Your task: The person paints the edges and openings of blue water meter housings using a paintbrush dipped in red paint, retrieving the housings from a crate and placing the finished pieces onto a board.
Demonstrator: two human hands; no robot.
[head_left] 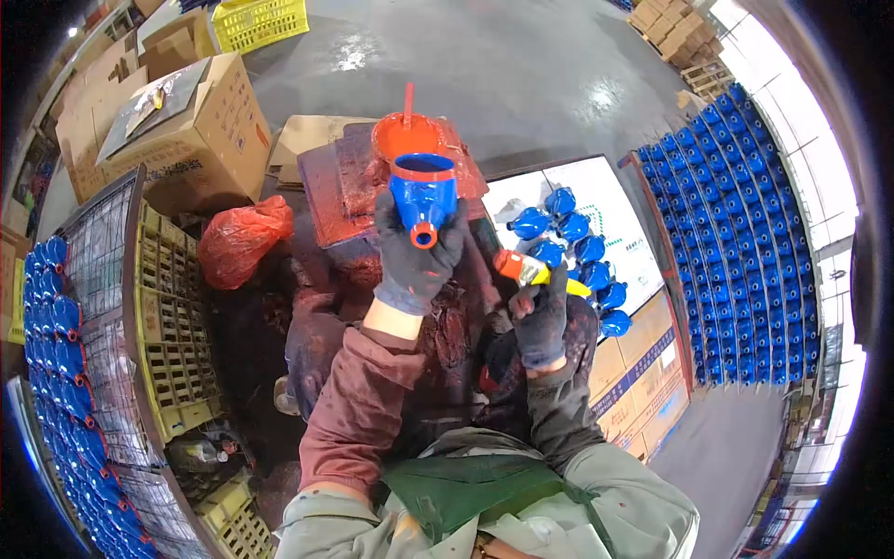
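Observation:
My left hand (419,256), in a dark glove, grips a blue funnel-shaped part (424,193) with a red-orange wide rim and a red ring around its small opening. The small opening faces me. My right hand (540,321), also gloved, is closed around a paintbrush (533,271) with a yellow handle and red-coated bristles. The bristles point left, apart from the blue part. Just beyond my left hand is a pan of red-orange paint (391,135) with a red stick (408,102) standing in it. Several blue parts (559,226) lie on a white board (615,200) at right.
Paint-stained cardboard (326,200) lies under the pan. A red plastic bag (244,240) sits at left, near a large carton (200,130) and yellow crates (172,326). Racks of blue parts stand at right (736,252) and far left (70,373). A yellow basket (259,23) is at the back.

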